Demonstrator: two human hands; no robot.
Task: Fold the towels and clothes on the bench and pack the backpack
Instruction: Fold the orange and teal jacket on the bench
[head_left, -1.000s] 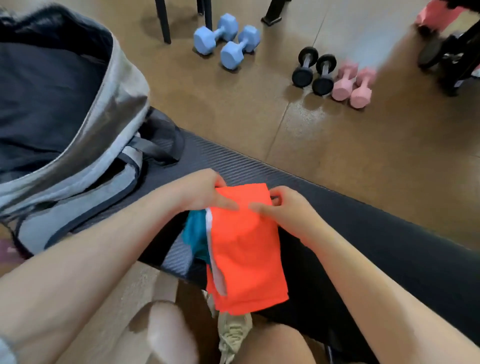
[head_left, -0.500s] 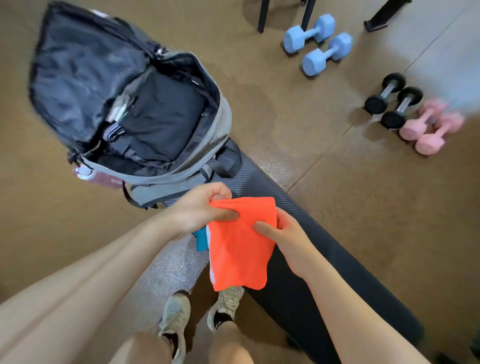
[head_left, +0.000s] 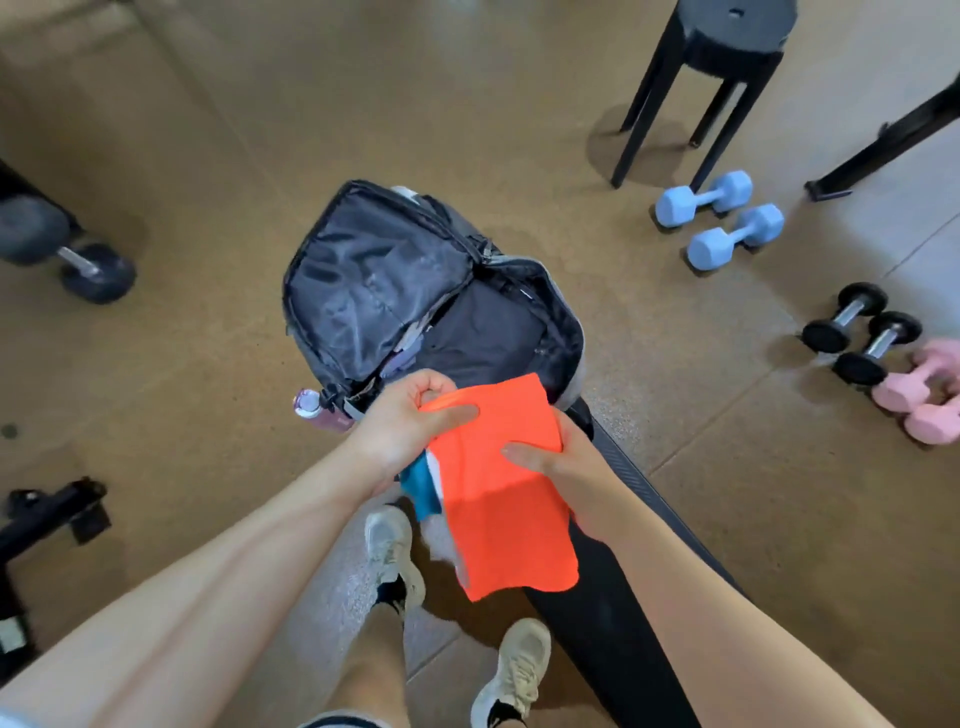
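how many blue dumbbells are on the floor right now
2. One blue dumbbell lies by the black stool's legs; the other lies right beside it, nearer the camera. None seem hidden.

We see our left hand (head_left: 410, 426) and right hand (head_left: 558, 457) pinching a folded orange cloth (head_left: 506, 499), with teal fabric (head_left: 420, 486) beneath it, just in front of the open backpack (head_left: 395, 291) standing on the floor (head_left: 208, 156); blue dumbbells (head_left: 719, 218) lie well apart.
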